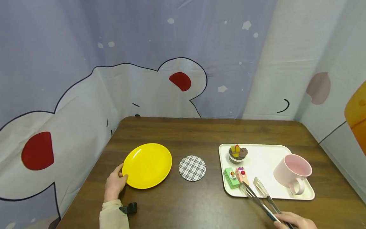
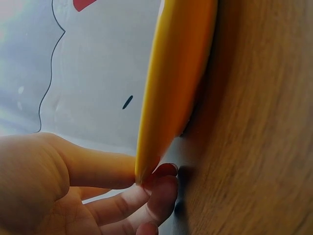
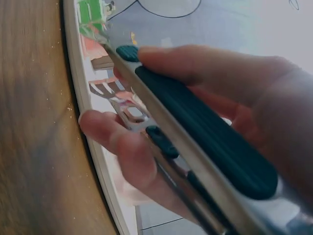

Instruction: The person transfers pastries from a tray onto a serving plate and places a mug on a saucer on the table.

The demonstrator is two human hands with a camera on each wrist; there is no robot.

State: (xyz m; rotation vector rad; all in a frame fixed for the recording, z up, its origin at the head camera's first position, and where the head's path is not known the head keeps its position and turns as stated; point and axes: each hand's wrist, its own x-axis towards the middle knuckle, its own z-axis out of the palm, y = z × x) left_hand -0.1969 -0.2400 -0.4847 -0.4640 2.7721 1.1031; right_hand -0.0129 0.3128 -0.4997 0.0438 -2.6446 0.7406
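My left hand [image 1: 115, 184] pinches the left rim of a round yellow plate [image 1: 147, 166], thumb on top and fingers under the edge; the left wrist view shows that rim side-on over the table. With my right hand [image 1: 297, 220] I hold metal tongs [image 1: 266, 196] with dark green grips [image 3: 205, 132]. The tongs' tips are spread over the near edge of a white tray [image 1: 263, 159]. One tip is close to the near end of a pink toy cake slice [image 1: 241, 176]; the other is farther right. Beside the pink slice lies a green cake slice [image 1: 232, 180].
A cupcake [image 1: 237, 154] in a pale cup stands at the tray's back left. On the tray's right is a pink mug [image 1: 291, 171], handle toward me. A round checked coaster [image 1: 192, 168] lies between plate and tray on the brown table [image 1: 183, 210]. Printed cloth hangs behind.
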